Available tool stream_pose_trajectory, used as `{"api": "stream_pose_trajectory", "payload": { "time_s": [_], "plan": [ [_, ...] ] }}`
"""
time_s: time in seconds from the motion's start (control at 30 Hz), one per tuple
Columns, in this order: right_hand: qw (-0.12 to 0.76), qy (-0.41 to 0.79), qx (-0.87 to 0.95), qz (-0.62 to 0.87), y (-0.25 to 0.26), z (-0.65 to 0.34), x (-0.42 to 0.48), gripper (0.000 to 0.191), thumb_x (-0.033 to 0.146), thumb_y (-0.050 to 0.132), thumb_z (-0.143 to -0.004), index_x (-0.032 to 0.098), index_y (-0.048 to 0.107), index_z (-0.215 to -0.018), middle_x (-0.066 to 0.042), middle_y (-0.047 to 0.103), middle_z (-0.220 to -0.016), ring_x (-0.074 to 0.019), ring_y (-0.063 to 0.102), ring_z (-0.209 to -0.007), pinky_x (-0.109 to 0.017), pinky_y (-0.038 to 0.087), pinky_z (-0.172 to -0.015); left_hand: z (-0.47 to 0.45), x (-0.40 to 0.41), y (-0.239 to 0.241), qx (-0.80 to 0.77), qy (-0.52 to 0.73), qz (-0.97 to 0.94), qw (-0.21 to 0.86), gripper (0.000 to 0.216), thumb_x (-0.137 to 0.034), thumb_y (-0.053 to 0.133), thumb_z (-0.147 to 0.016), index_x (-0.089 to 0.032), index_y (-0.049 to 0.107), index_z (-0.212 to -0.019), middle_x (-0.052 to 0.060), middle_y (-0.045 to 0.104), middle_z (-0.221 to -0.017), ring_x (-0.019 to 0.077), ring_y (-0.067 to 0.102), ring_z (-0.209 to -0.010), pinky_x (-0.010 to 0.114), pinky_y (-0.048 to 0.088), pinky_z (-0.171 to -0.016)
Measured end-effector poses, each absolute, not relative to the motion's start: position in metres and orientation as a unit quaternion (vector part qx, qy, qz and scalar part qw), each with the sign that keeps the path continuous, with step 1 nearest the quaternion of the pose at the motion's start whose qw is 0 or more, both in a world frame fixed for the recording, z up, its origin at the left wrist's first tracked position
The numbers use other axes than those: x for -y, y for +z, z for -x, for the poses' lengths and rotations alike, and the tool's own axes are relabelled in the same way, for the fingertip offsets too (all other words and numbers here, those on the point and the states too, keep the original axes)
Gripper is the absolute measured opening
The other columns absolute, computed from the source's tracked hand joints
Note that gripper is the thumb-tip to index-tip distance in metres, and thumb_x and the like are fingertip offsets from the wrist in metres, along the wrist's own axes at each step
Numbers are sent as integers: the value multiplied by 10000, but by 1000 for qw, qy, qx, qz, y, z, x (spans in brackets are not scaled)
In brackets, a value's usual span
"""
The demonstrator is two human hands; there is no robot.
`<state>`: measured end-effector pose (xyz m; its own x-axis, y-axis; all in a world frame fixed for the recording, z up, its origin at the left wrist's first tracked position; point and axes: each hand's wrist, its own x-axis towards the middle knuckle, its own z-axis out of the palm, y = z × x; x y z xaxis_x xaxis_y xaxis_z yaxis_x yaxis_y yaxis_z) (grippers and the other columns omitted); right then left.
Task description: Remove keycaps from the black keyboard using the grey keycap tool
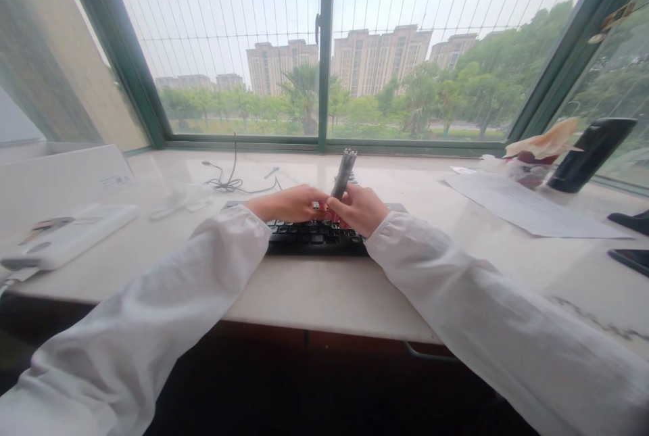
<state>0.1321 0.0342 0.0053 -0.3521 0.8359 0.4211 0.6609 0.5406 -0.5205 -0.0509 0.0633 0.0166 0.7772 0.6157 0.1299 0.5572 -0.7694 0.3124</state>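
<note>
A black keyboard (309,233) lies on the pale window counter (314,287) in front of me. My right hand (359,207) is closed round a slim grey tool (344,172) that stands tilted upward above the keys. My left hand (288,204) is beside it, fingers pinched at the tool's lower end over the keyboard; what they pinch is too small to make out. Both arms wear white sleeves.
A white box (61,176) and a white flat device (71,236) sit at the left. A coiled cable (230,182) lies behind the keyboard. Paper sheets (527,209), a black cylinder (591,152) and dark objects (633,240) are at the right. The window frame (324,51) rises behind.
</note>
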Motion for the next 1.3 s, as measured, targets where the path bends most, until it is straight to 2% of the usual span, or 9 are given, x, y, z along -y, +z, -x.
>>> {"api": "stream_pose_trajectory", "payload": {
  "time_s": [0.2, 0.43, 0.67, 0.87, 1.03, 1.3],
  "plan": [
    [311, 128, 817, 469, 10, -133, -33, 164, 345, 533, -844, 200, 609, -838, 5, 658, -592, -151, 626, -562, -234, 430, -581, 49, -61, 18, -326, 116, -931, 114, 228, -355, 598, -849, -186, 722, -939, 5, 690, -806, 103, 569, -675, 199, 409, -651],
    [301, 169, 816, 463, 12, -135, -36, 305, 466, 514, -892, 196, 628, -808, 4, 658, -561, -129, 601, -470, -225, 436, -532, 46, -61, 18, -333, 108, -934, 77, 218, -332, 583, -849, -223, 718, -982, -3, 686, -780, 100, 566, -660, 198, 393, -638],
    [317, 87, 819, 469, 5, -132, -39, 304, 485, 504, -881, 197, 591, -838, -18, 672, -639, -164, 628, -576, -245, 410, -561, 48, -59, 22, -328, 84, -936, 93, 274, -373, 543, -862, -250, 699, -1051, -10, 690, -811, 106, 559, -672, 212, 378, -653],
    [330, 91, 825, 450, 1, -131, -39, 261, 448, 506, -884, 197, 557, -833, -7, 665, -636, -154, 623, -574, -237, 397, -562, 49, -55, 25, -345, 54, -929, 121, 291, -423, 527, -866, -227, 685, -1013, -9, 678, -838, 124, 569, -731, 211, 376, -664],
    [332, 104, 837, 423, 1, -130, -37, 210, 391, 487, -899, 198, 546, -839, 11, 654, -607, -144, 626, -572, -229, 402, -580, 54, -54, 29, -332, 44, -926, 171, 315, -392, 579, -833, -229, 644, -1093, -6, 675, -941, 138, 593, -826, 207, 393, -706],
    [328, 108, 833, 432, 1, -129, -35, 233, 382, 460, -911, 187, 586, -890, 3, 657, -613, -149, 626, -579, -233, 410, -592, 58, -56, 30, -300, 44, -938, 167, 275, -328, 602, -832, -234, 631, -1089, -4, 665, -953, 130, 587, -826, 210, 407, -721]
  ]
}}
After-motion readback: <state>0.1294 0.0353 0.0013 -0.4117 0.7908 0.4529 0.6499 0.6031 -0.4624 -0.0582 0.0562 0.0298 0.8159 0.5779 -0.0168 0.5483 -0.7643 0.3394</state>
